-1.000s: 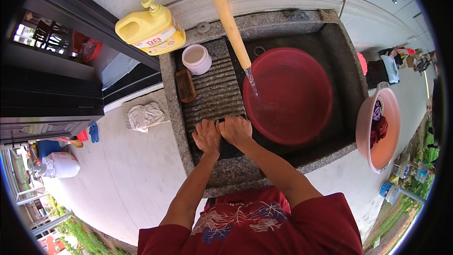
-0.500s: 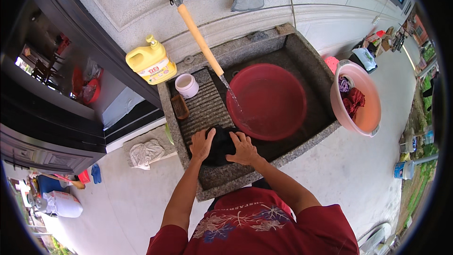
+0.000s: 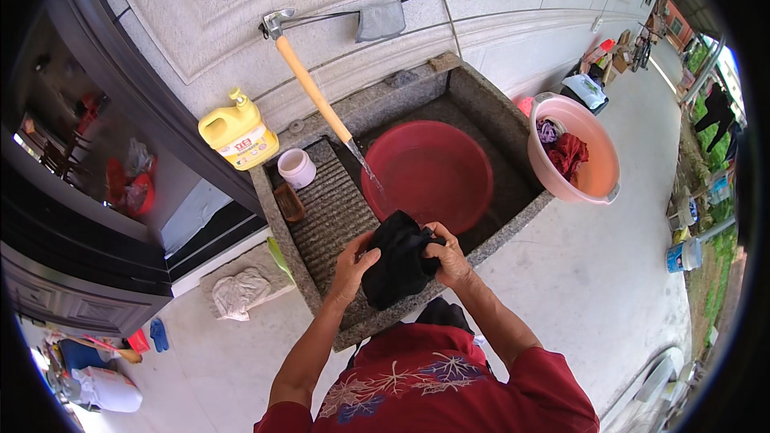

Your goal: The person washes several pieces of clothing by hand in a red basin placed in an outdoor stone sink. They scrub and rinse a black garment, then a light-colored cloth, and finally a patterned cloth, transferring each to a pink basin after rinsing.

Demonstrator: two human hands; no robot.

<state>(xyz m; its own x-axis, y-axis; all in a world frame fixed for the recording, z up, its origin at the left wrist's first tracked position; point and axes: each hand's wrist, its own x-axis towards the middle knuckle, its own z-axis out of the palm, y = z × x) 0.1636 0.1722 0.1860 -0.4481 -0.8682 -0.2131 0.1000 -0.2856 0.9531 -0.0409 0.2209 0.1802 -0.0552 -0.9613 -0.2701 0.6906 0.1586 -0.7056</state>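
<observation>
A black cloth [image 3: 397,269], wet-looking and bunched into a thick dark wad, is held up above the ribbed washboard [image 3: 333,216] at the near edge of the stone sink [image 3: 513,220]. The left hand [image 3: 353,267] closes on its left side, and the right hand [image 3: 447,255] grips its right side, fingers curled into the folds. Just beyond the cloth, a thin stream of water [image 3: 369,176] falls from an orange hose [image 3: 313,96] that slants down from a wall tap [image 3: 273,22]. A red basin [image 3: 429,172] sits in the sink's deep part, right of the washboard. At the washboard's far end stand a white cup [image 3: 297,167] and a brown brush [image 3: 289,202], with a yellow jug [image 3: 238,138] on the ledge behind them. A pink tub [image 3: 597,168] holding red and purple clothes stands on the ground right of the sink. A pale rag [image 3: 239,293] lies on the ground to the left. A grey cloth [image 3: 380,20] hangs on the wall pipe above.
</observation>
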